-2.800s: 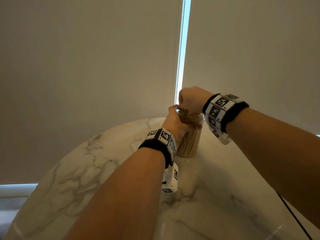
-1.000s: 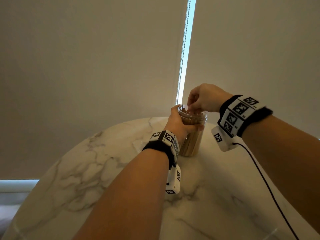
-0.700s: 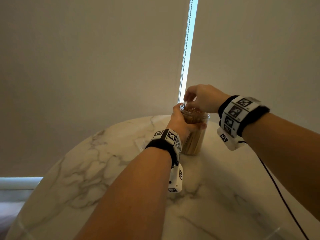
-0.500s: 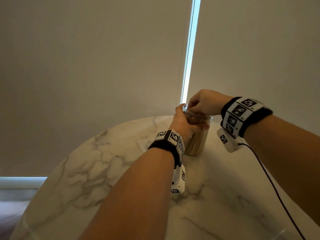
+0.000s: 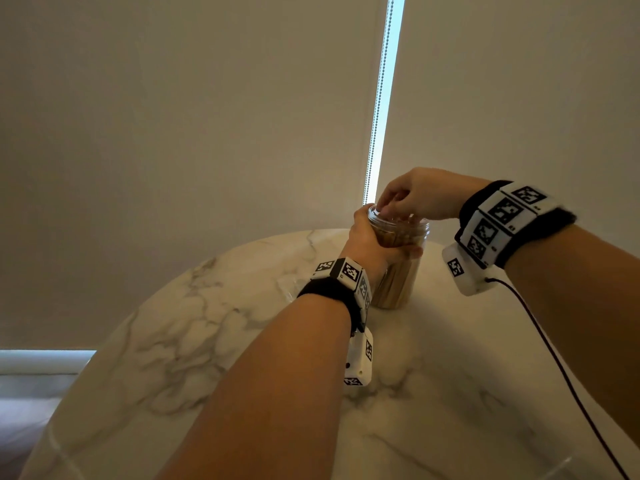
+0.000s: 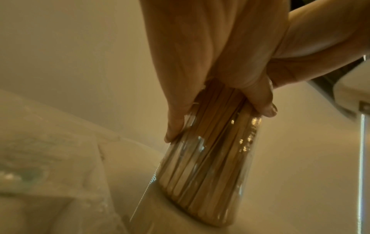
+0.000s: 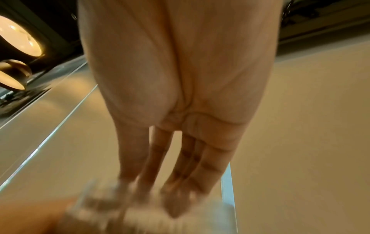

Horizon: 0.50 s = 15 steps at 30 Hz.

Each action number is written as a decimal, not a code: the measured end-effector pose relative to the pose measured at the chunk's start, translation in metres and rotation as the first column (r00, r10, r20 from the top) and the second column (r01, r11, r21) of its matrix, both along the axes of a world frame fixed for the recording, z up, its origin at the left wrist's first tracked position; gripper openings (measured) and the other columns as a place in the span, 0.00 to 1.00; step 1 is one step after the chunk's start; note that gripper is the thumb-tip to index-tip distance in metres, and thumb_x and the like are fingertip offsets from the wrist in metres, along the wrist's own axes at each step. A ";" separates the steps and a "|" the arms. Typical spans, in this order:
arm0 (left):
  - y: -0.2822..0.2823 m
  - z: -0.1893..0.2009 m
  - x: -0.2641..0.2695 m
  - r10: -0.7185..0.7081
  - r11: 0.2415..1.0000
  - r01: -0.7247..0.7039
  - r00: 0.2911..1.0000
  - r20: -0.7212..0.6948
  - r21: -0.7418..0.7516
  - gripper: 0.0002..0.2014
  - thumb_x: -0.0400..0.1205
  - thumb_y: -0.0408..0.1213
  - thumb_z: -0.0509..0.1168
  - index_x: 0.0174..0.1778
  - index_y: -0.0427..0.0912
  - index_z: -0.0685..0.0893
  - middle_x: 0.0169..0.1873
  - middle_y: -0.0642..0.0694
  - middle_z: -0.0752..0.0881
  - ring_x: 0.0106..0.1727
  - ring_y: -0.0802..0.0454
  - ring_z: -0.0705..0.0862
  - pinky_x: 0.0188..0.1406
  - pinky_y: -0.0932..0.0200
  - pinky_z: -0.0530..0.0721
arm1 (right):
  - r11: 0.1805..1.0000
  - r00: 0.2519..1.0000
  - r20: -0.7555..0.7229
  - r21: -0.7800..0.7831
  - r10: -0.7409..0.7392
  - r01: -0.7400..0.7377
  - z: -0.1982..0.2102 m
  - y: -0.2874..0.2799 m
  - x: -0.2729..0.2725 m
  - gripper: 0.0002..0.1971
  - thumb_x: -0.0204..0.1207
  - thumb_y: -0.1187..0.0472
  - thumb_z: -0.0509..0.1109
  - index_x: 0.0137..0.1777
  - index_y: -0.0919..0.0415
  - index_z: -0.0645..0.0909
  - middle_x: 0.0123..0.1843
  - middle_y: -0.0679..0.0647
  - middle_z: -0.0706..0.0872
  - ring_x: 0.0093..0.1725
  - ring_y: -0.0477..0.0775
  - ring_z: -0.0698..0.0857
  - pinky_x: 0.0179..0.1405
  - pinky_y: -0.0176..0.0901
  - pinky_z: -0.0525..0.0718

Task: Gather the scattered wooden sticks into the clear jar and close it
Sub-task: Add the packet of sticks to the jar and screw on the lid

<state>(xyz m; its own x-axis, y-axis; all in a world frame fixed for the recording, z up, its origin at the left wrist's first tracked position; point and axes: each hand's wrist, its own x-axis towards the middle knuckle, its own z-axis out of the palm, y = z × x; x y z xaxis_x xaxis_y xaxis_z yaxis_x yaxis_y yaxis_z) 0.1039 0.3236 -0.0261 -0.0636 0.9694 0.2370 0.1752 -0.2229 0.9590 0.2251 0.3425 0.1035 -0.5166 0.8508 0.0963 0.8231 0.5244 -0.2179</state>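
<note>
A clear jar (image 5: 398, 285) packed with upright wooden sticks (image 5: 391, 289) stands on the marble table (image 5: 173, 341), toward its far side. My left hand (image 5: 370, 237) grips the jar just under its open rim, thumb on the near side. In the left wrist view the left hand (image 6: 220, 120) wraps the jar (image 6: 204, 166), and the sticks (image 6: 200, 182) show through the wall. My right hand (image 5: 408, 199) hovers over the mouth, fingers pointing down into it. The right wrist view is blurred: straight fingers (image 7: 180, 174) reach the jar rim (image 7: 140, 218). No lid sits on the jar.
A faint clear object (image 5: 289, 289), perhaps the lid, lies on the table left of my left wrist and appears blurred as a clear object (image 6: 30, 166) in the left wrist view. A dark cable (image 5: 554, 358) trails from my right wrist. Closed blinds (image 5: 207, 116) rise behind the table's far edge.
My right hand went from pinching at the rim to dipping its fingers down into the jar's mouth. My left hand has kept its grip on the jar, which stays in place.
</note>
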 end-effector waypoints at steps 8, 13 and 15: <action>-0.005 0.000 0.001 -0.012 1.000 0.012 1.000 0.028 0.008 0.60 0.51 0.53 0.84 0.78 0.61 0.58 0.66 0.48 0.81 0.63 0.48 0.84 0.62 0.46 0.86 | 0.999 0.986 0.166 -0.048 0.024 -0.016 0.005 -0.007 0.004 0.04 0.80 0.53 0.72 0.49 0.43 0.88 0.45 0.40 0.88 0.49 0.47 0.84 0.54 0.45 0.79; -0.006 -0.001 0.002 -0.001 1.000 0.001 1.000 0.019 0.000 0.62 0.49 0.57 0.84 0.78 0.63 0.57 0.67 0.48 0.80 0.65 0.48 0.83 0.65 0.46 0.84 | 0.998 0.972 0.225 0.044 -0.062 0.053 -0.003 0.005 -0.005 0.07 0.74 0.58 0.76 0.46 0.43 0.85 0.47 0.43 0.86 0.47 0.47 0.83 0.42 0.40 0.76; -0.008 0.000 0.002 0.009 1.000 -0.009 1.000 0.012 -0.018 0.63 0.50 0.56 0.84 0.79 0.63 0.56 0.67 0.48 0.80 0.65 0.47 0.83 0.64 0.46 0.84 | 0.995 0.959 0.268 0.062 -0.089 0.075 -0.001 0.006 -0.011 0.05 0.75 0.57 0.75 0.47 0.45 0.86 0.46 0.44 0.85 0.49 0.50 0.83 0.44 0.41 0.77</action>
